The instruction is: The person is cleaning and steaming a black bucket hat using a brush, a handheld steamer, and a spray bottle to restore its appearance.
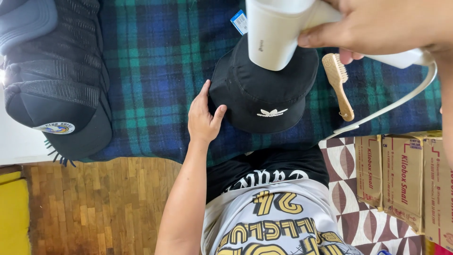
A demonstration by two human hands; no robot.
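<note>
A black bucket hat (264, 97) with a small white emblem lies on a blue and green plaid blanket (160, 71). My left hand (204, 118) rests flat on the blanket with its fingers touching the hat's left brim. My right hand (377, 26) grips a white hair dryer (278, 33), whose nozzle points down right over the hat's crown. The dryer's white cord (396, 104) trails off to the right. A wooden brush (339, 82) lies on the blanket just right of the hat.
A stack of dark caps (59, 80) sits at the blanket's left end. Flat cardboard boxes (406, 174) lie at the lower right on a patterned floor (344, 189). Wooden parquet (104, 203) runs below the blanket. A yellow object (13, 212) is at the far left.
</note>
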